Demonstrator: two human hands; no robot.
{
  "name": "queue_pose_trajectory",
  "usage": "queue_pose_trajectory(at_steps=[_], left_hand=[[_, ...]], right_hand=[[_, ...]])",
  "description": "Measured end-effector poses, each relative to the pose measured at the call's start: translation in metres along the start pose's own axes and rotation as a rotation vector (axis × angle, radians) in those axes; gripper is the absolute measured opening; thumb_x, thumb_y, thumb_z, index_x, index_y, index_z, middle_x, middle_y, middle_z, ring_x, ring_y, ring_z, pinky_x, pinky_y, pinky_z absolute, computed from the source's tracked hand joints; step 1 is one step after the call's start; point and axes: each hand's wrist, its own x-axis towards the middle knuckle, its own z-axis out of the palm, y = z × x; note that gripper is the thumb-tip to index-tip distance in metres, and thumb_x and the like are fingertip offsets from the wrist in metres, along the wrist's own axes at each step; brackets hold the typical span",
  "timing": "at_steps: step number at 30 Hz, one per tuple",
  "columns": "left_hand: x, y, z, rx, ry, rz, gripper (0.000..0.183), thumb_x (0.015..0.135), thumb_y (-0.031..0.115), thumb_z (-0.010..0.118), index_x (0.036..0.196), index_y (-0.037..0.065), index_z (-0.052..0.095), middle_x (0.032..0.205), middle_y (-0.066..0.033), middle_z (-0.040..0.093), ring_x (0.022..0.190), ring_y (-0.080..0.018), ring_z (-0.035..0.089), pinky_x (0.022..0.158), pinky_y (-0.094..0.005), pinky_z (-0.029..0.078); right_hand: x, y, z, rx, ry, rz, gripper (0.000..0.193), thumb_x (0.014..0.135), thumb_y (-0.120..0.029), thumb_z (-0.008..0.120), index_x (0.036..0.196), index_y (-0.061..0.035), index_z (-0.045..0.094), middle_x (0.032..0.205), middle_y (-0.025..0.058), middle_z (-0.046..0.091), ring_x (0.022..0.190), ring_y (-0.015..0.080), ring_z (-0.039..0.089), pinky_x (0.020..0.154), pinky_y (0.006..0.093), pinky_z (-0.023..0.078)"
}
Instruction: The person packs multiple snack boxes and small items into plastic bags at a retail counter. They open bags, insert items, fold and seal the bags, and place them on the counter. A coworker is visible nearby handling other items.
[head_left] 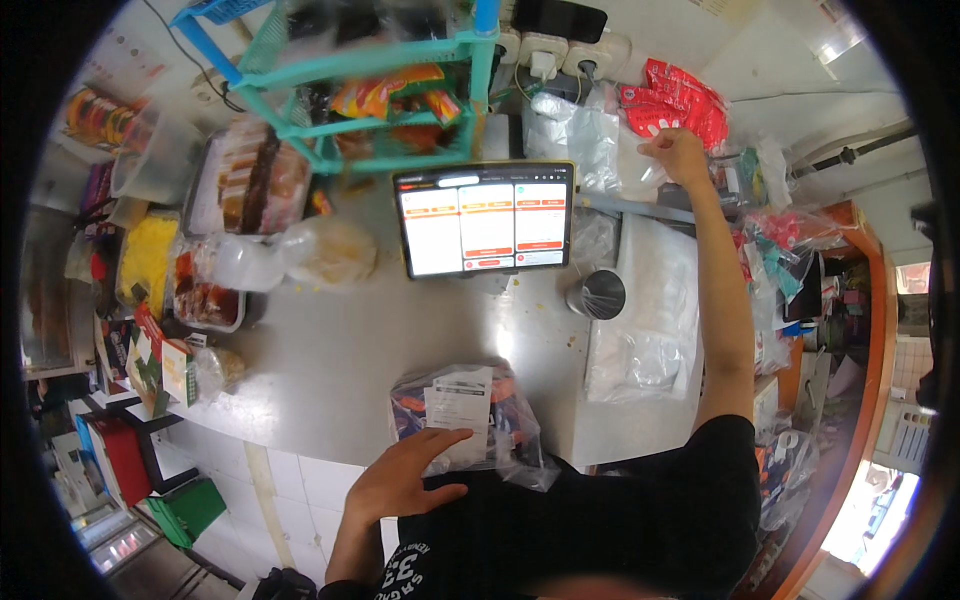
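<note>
Our left hand [415, 475], fingers spread, overlaps a printed slip [462, 405] on a clear bag [525, 468], worktop's [320, 370] near edge; our right hand [677, 157], grip unclear, nears red lettered packets [700, 110]. A tray [240, 313] holds reddish food [200, 300].

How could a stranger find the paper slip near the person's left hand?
On the grey metal counter, start at the lit tablet and look down to the plastic bag at the near edge. By the left hand is the paper slip: pale, printed and rectangular, unlike the crinkled, see-through bag.
</note>
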Motion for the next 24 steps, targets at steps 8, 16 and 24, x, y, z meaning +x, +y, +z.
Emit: queue_pose_trajectory(at_steps=[8,16,24], left_hand=[[-0.028,0.003,-0.045,-0.207,0.395,0.264,0.050,0.072,0.011,0.083,0.116,0.002,0.061,0.107,-0.0152,0.067,0.099,-0.0259,0.066,0.088,-0.0350,0.051],[0.099,0.036,-0.048,-1.118,0.356,0.351,0.067,0.089,0.039,0.071,0.139,0.003,0.045,0.119,-0.0139,0.064,0.108,-0.0223,0.063,0.090,-0.0364,0.052],[0.101,0.035,-0.040,-0.599,0.551,0.396,0.022,0.086,0.010,0.070,0.106,0.003,0.069,0.087,-0.0043,0.071,0.074,-0.0116,0.066,0.068,-0.0300,0.053]], right_hand=[[0.022,-0.033,-0.062,0.352,0.288,0.024,0.027,0.088,-0.023,0.073,0.072,-0.0032,0.065,0.061,-0.0036,0.052,0.060,0.0050,0.044,0.056,0.0266,0.038],[-0.186,-0.253,-0.038,0.020,0.104,-0.986,0.014,0.080,-0.017,0.073,0.092,-0.0115,0.068,0.117,0.0085,0.065,0.109,0.0283,0.063,0.087,0.0422,0.054],[-0.245,-0.293,-0.048,0.378,0.280,-0.702,0.050,0.058,-0.020,0.087,0.104,-0.0202,0.068,0.138,0.0218,0.044,0.119,0.0457,0.048,0.094,0.0520,0.045]])
